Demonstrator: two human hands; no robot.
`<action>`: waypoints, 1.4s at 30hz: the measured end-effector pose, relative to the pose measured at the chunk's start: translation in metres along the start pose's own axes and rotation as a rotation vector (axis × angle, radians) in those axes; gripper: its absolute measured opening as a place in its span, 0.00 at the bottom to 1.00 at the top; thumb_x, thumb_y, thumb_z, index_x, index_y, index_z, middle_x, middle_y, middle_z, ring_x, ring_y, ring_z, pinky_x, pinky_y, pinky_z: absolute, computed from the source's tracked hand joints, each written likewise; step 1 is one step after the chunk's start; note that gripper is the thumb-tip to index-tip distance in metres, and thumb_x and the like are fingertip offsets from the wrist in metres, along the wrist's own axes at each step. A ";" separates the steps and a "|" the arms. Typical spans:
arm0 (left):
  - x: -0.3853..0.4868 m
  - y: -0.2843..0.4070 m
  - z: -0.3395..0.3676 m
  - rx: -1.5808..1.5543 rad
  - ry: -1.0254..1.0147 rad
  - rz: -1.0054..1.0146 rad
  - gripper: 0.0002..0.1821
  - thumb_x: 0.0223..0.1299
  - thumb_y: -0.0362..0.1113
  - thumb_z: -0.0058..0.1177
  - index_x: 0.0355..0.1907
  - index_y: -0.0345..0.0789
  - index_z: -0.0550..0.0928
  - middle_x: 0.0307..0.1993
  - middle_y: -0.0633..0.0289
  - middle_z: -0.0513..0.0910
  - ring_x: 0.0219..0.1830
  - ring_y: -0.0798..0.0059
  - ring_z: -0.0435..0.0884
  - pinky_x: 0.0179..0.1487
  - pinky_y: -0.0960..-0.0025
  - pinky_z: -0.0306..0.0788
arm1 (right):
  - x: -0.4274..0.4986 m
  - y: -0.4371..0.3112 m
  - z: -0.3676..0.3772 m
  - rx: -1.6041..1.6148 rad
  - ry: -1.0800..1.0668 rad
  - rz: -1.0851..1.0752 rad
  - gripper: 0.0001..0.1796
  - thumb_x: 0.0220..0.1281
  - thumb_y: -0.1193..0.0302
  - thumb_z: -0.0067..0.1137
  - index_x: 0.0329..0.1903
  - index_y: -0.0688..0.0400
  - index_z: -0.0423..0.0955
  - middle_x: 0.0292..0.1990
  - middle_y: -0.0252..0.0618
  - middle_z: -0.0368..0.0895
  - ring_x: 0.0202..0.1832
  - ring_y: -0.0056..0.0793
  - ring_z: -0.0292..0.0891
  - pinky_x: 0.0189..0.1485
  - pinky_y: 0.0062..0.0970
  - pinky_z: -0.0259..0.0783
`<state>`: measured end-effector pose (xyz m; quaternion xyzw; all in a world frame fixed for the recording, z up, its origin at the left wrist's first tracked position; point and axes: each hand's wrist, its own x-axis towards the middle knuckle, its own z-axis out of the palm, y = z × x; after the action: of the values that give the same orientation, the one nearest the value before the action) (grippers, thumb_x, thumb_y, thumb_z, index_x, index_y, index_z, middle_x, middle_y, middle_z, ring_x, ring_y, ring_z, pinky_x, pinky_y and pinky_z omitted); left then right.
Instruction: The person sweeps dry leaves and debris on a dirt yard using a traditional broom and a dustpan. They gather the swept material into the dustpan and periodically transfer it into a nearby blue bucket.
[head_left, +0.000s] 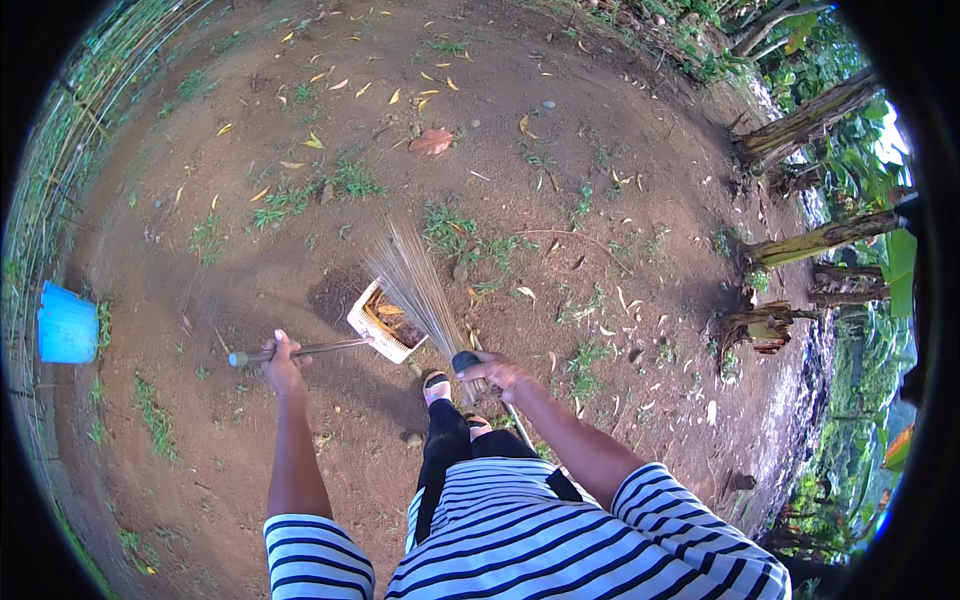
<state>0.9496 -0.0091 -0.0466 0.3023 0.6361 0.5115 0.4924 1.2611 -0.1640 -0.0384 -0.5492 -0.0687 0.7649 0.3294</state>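
Note:
My left hand (285, 365) is closed around the wooden handle (322, 348) of a dustpan, near the handle's capped end. At the handle's other end the white plastic dustpan (362, 323) holds dry leaves and dark debris. My right hand (495, 371) grips a stick broom (427, 292) at its dark binding. The broom's bristles fan out up and to the left, overlapping the dustpan's right side in view. Whether the bristles touch the dustpan I cannot tell.
Bare soil with grass tufts and scattered yellow leaves surrounds my feet. A large brown leaf (431, 142) lies farther ahead. At the far left a blue bucket (69, 322) stands near a fence (82, 112). Banana trunks (825, 238) and a cut stump (757, 328) line the right side.

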 end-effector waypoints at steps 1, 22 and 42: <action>0.011 0.000 0.014 0.022 -0.003 0.004 0.15 0.57 0.46 0.51 0.24 0.37 0.70 0.19 0.66 0.70 0.17 0.82 0.69 0.15 0.78 0.68 | 0.005 -0.004 -0.003 0.007 0.036 -0.035 0.30 0.41 0.74 0.63 0.52 0.59 0.67 0.36 0.38 0.76 0.32 0.29 0.75 0.35 0.33 0.73; 0.035 0.012 0.210 0.061 -0.081 0.012 0.18 0.56 0.50 0.52 0.26 0.35 0.71 0.19 0.65 0.70 0.15 0.81 0.68 0.12 0.78 0.66 | 0.028 -0.135 -0.143 0.224 0.053 -0.016 0.29 0.41 0.69 0.63 0.51 0.58 0.67 0.39 0.40 0.74 0.37 0.36 0.75 0.42 0.39 0.69; -0.003 -0.007 0.480 0.010 0.236 -0.105 0.22 0.53 0.54 0.53 0.25 0.36 0.69 0.21 0.64 0.69 0.23 0.76 0.69 0.17 0.72 0.67 | -0.007 -0.333 -0.348 -0.152 0.114 -0.010 0.29 0.43 0.70 0.62 0.53 0.58 0.67 0.44 0.43 0.73 0.42 0.34 0.72 0.47 0.34 0.68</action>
<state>1.4004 0.1562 -0.0481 0.2087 0.7071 0.5139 0.4386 1.7129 0.0002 -0.0120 -0.6148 -0.1103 0.7234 0.2940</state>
